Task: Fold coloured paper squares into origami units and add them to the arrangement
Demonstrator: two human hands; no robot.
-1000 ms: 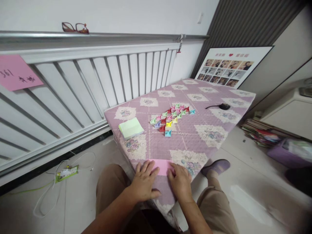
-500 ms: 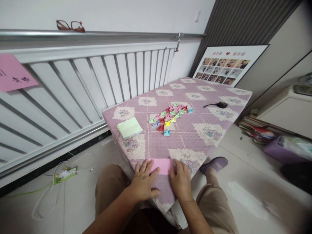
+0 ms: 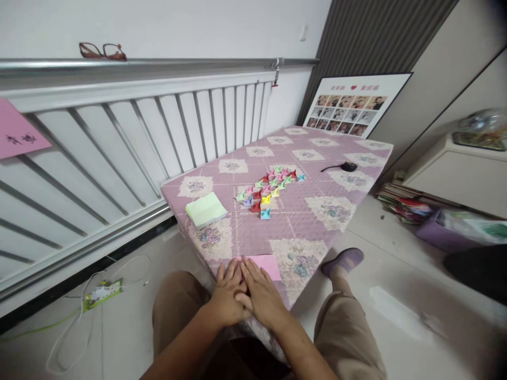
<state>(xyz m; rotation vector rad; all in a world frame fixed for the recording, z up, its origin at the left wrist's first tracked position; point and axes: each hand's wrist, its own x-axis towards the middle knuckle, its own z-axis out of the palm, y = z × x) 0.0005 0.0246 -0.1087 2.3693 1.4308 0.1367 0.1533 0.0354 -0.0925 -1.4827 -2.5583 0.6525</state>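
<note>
A folded pink paper [image 3: 268,265] lies flat at the near edge of the table, its left part hidden under my hands. My left hand [image 3: 228,295] rests on the paper's left end, fingers stretched out. Right beside it, touching and slightly overlapping it, my right hand [image 3: 261,295] lies flat on the paper with its fingers extended. Beyond them stand several small folded paper pieces in rows, among them a blue one [image 3: 265,214] and a yellow one [image 3: 266,199]. To the left is a stack of light green paper sheets [image 3: 206,210].
The patterned tablecloth [image 3: 285,227] covers the table. A black object with a thin handle [image 3: 348,166] lies at its right side. A white radiator [image 3: 206,121] runs along the left, and a photo board [image 3: 348,105] leans behind the table.
My right hand has moved left from the paper's right end to beside my left hand, uncovering that end. The camera view has shifted slightly.
</note>
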